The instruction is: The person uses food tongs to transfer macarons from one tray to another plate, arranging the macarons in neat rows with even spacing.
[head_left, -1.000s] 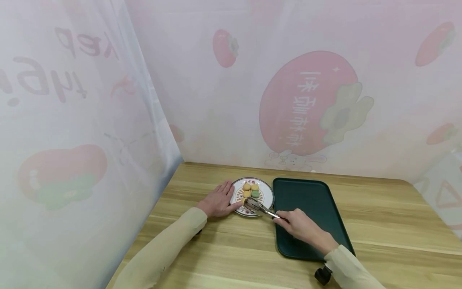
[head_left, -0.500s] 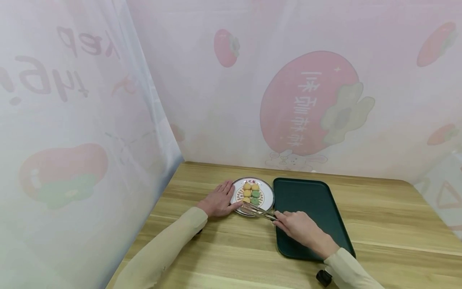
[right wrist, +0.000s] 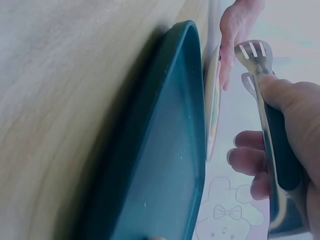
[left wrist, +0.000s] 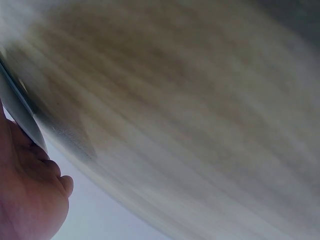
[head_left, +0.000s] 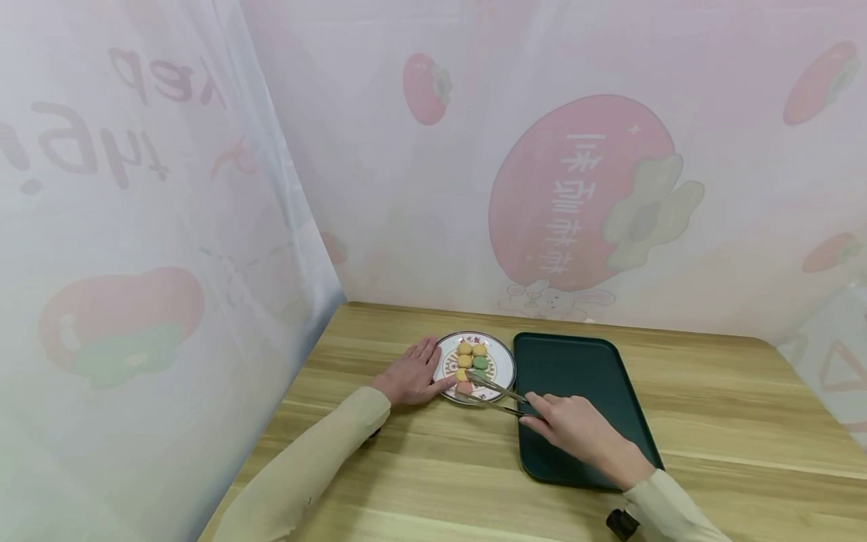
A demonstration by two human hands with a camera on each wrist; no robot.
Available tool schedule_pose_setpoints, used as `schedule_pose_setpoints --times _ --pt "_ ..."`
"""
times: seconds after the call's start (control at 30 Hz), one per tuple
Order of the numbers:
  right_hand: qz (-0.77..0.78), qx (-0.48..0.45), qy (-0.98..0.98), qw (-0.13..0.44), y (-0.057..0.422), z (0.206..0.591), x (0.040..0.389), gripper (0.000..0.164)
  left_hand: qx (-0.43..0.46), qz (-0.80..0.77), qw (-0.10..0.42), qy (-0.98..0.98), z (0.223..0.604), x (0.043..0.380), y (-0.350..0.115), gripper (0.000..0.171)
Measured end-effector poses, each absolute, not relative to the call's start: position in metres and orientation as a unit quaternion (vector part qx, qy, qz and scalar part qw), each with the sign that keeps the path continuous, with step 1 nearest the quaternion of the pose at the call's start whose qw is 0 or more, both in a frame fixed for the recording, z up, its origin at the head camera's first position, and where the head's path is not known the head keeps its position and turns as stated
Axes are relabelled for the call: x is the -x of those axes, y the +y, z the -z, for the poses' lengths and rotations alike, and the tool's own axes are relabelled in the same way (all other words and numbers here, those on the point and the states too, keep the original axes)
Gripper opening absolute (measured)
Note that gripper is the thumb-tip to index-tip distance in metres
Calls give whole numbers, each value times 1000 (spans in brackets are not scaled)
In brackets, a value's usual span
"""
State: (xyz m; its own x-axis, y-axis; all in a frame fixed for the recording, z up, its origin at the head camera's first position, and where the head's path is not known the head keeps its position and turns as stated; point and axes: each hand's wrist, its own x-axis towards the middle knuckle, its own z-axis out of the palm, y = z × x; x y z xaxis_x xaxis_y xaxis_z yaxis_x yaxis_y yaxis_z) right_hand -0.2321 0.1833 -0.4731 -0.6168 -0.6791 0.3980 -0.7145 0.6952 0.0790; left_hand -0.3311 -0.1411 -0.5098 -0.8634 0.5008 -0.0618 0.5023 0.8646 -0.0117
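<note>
A white patterned plate (head_left: 503, 363) bears several small round macaron-like pieces, among them yellow ones (head_left: 464, 361), green ones (head_left: 480, 363) and a pink one (head_left: 463, 388) nearest the front. My left hand (head_left: 409, 376) lies at the plate's left rim, its fingers straight and the thumb reaching over the front edge. My right hand (head_left: 579, 430) grips metal tongs (head_left: 499, 389) by the dark handle. The tong arms are spread, their slotted heads (right wrist: 254, 52) over the front of the plate, either side of the pink piece. In the left wrist view only part of my left hand (left wrist: 32, 195) shows.
A dark green rectangular tray (head_left: 576, 376) lies right beside the plate, partly under my right hand and forearm. Both stand on a wood-grain table (head_left: 420, 467). Printed curtains (head_left: 406, 188) hang behind and along the left side.
The tongs have gone from nearly closed to spread, and the pink piece now shows between their heads. My right hand has shifted slightly right. The left hand stays at the plate.
</note>
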Motion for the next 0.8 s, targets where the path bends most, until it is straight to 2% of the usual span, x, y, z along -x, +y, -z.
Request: schedule_pose_setpoints --times 0.13,0.5,0.8 --pt "-65 -384 -901 190 192 469 229 36 -263 19 27 964 510 332 -141 92" --pt "-127 -347 -921 124 214 458 220 19 -269 11 20 963 511 333 -141 91" --pt "-126 -339 -921 146 236 460 214 22 -261 10 29 965 511 331 -140 91"
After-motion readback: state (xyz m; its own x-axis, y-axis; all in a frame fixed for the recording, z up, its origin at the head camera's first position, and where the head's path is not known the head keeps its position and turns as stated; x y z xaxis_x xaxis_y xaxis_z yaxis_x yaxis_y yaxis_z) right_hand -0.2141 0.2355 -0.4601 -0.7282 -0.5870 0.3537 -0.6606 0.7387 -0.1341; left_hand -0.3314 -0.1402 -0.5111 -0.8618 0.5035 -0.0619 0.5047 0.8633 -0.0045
